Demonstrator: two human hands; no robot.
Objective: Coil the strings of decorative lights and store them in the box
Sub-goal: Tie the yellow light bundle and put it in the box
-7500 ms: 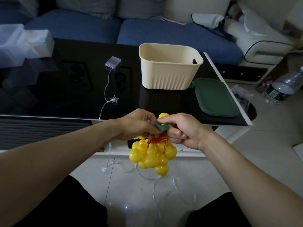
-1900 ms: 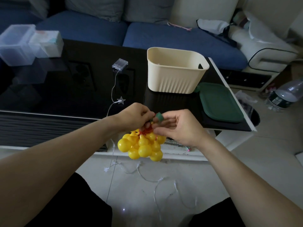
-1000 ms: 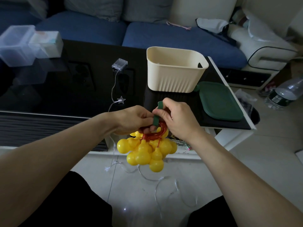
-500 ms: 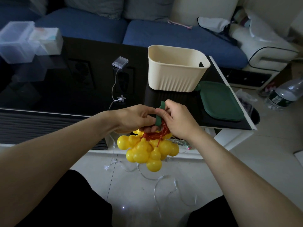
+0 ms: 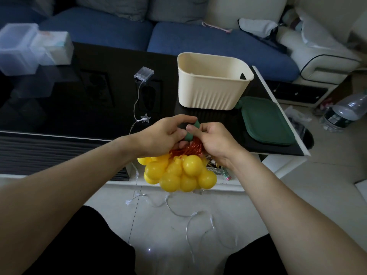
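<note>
Both hands are busy up front: my left hand (image 5: 162, 135) grips the bunched red cord (image 5: 186, 148) while my right hand (image 5: 212, 139) pinches a green strap (image 5: 191, 132) over it. The yellow balls (image 5: 178, 173) dangle below in a glossy, hard-looking plastic cluster, just off the bench (image 5: 79, 108) edge. Looks like I'm at the tie-off step for this string. Next it should go into the ribbed cream box (image 5: 212, 88). The thin clear star string (image 5: 146, 118) trailing to the floor isn't coiled yet.

Both forearms reach forward, left hand (image 5: 160, 135) and right hand (image 5: 215, 139) fingers curled, meeting
</note>
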